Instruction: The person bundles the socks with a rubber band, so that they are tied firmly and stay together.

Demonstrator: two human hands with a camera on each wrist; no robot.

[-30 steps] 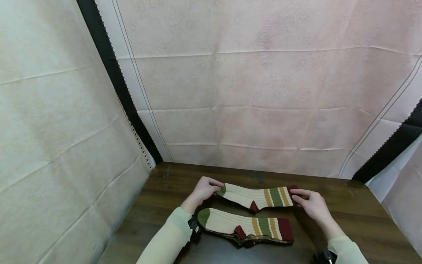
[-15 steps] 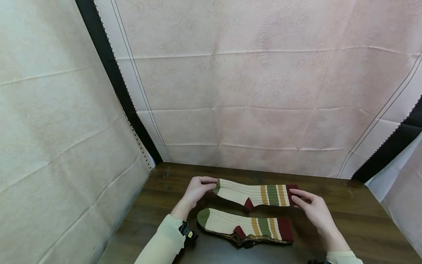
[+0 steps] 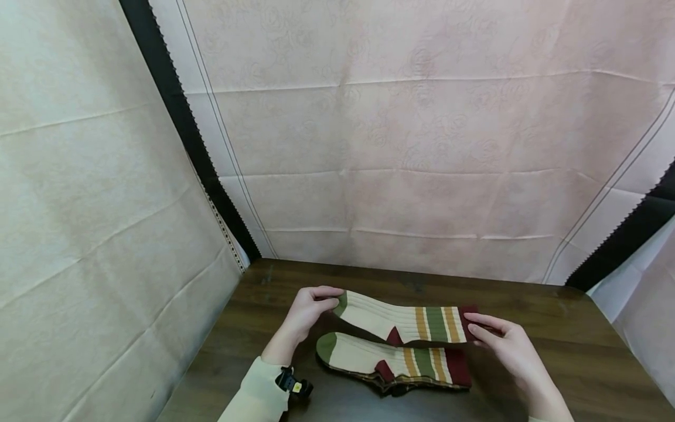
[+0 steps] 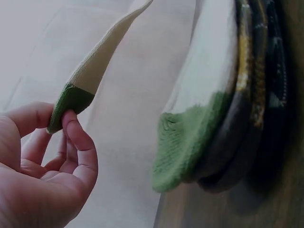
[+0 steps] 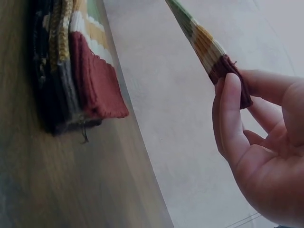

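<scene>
Between both hands a cream sock is stretched sideways above the table, with a green toe, maroon heel and cuff, and yellow and green stripes. My left hand pinches its green toe between thumb and fingers, as the left wrist view confirms. At the other end my right hand pinches the maroon cuff. Just in front lies a stack of socks, topped by a matching cream one. Darker socks show beneath it in the left wrist view, their patterns mostly hidden.
The dark wooden table carries the stack near its front. A pale cloth wall rises along the back edge, and another pale cloth hangs on the left. A wrist camera is strapped on the left wrist.
The held sock has shifted slightly left, and its cuff end has come nearer to the stack. Both hands keep their pinch. The stack stays in place.
</scene>
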